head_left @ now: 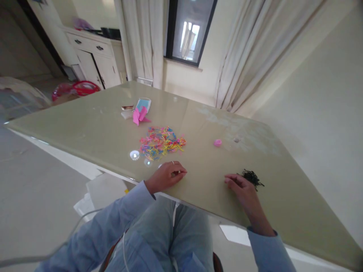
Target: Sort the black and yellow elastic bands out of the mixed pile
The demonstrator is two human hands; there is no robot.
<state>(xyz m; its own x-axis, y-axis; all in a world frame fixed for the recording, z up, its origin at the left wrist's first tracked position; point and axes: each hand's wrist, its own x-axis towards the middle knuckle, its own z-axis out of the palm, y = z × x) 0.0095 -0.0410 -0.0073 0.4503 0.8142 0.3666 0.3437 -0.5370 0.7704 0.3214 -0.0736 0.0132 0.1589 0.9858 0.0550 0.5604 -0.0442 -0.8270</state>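
As the person sits at a glossy, greenish table (204,160), the head view shows both hands low over its near side. The left hand (168,176), a ring on one finger, curls with thumb and fingertips drawn together just in front of a loose, spread heap of multicoloured bands (161,143) in pink, yellow, blue and red; whether it grips anything cannot be told. The right hand (241,185) is bent likewise, its thumb near the forefinger, just beside a small tangle of black bands (253,177); whether something thin lies between those fingertips cannot be told either. Between the two heaps, farther from the person, sits a small pink object (217,142), too small to identify. Beyond the multicoloured heap, a bright pink folded piece (140,115) lies against a pale blue face mask (144,104). A white cabinet (93,56) stands past the table's far left side.
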